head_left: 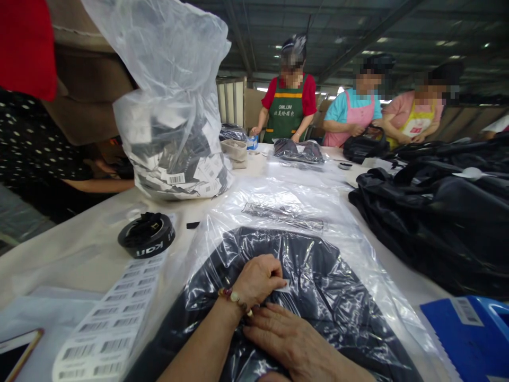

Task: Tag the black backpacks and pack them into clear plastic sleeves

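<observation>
While a black roll [139, 245] reads "kan", the hands [258, 276] touch clear plastic [314, 284], left [260, 278] pinching a white label [283, 286], right [288, 337] lying flat.

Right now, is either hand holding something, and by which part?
The left hand has a small white label by its left end, pinched or pressed; I can't tell. The right hand lies on clear plastic.

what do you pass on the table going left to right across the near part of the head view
phone → strip of barcode labels → black item in clear plastic, under both hands → blue package with a barcode sticker
</observation>
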`<state>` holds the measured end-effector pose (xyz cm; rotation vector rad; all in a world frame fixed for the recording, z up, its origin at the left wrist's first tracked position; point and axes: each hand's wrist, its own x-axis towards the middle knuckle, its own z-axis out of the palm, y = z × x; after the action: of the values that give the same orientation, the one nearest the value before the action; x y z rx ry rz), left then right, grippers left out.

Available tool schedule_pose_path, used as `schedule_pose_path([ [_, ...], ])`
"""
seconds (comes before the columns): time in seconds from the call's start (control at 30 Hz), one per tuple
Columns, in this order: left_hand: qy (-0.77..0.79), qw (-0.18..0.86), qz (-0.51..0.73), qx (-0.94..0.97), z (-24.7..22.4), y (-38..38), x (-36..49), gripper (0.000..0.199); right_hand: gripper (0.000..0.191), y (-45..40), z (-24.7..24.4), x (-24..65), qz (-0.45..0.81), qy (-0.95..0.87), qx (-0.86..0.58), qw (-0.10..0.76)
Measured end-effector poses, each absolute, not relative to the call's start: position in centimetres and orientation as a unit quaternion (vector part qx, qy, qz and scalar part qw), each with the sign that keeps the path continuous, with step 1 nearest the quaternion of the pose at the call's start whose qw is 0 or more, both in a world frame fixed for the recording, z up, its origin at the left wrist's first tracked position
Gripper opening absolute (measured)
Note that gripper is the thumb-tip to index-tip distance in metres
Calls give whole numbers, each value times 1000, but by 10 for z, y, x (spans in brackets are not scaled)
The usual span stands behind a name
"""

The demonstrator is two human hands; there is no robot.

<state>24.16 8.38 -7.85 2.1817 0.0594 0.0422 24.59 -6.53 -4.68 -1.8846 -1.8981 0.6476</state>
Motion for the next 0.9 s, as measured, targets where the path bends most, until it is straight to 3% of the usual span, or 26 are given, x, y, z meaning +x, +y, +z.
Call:
schedule_pose_path([
  [0.4, -4, 426, 70, 902, -90, 80, 237, 18, 54, -65, -44, 245, 208, -684, -656, 244],
  [0.5, 20, 442, 79, 893, -89, 81, 237, 35, 51, -69, -46, 243, 195, -683, -659, 247],
  [0.67, 51, 505, 54, 860, -87, 88, 241, 36, 31, -81, -72, 243, 23, -587, -751, 302],
  [0.77, 66, 545, 42, 835, -87, 92, 243, 41, 39, -80, -87, 248, -23, -500, -828, 254],
  [0.9, 94, 568, 71, 815, -88, 93, 245, 40, 63, -72, -86, 250, 93, -484, -860, 130],
])
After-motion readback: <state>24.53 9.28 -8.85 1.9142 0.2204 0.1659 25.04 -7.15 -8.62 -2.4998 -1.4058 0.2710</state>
